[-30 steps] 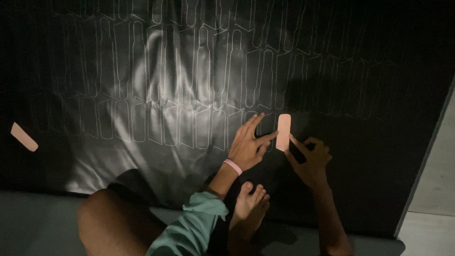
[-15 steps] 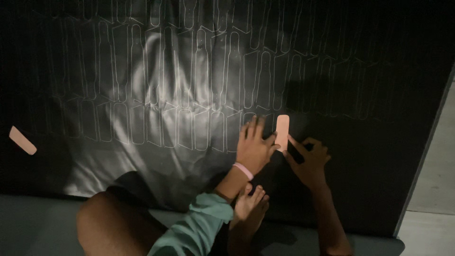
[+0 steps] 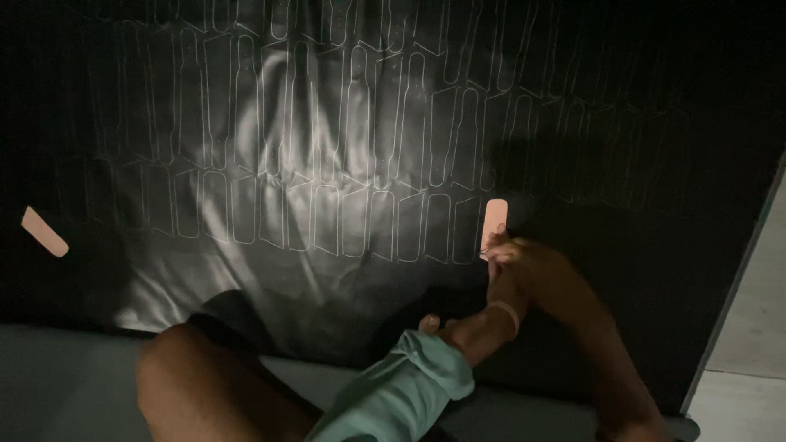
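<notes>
Hands [image 3: 514,260] together, pink template [image 3: 494,223] at fingertips, on black fabric [image 3: 327,164]

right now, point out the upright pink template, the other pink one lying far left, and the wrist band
upright pink template [image 3: 495,216], head view, its upper half
far-left pink template [image 3: 43,232], head view, its middle
wrist band [image 3: 509,313], head view, its outer curve

Template [image 3: 494,223] lies on sheet [image 3: 327,164], above hands [image 3: 512,262].

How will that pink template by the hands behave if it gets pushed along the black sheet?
The template looks flat and thin, so it should probably slide, not roll or tip. It seems stiff, keeping a straight outline. The sheet looks glossy and wrinkled, so the template may slip easily or catch at a crease.
</notes>
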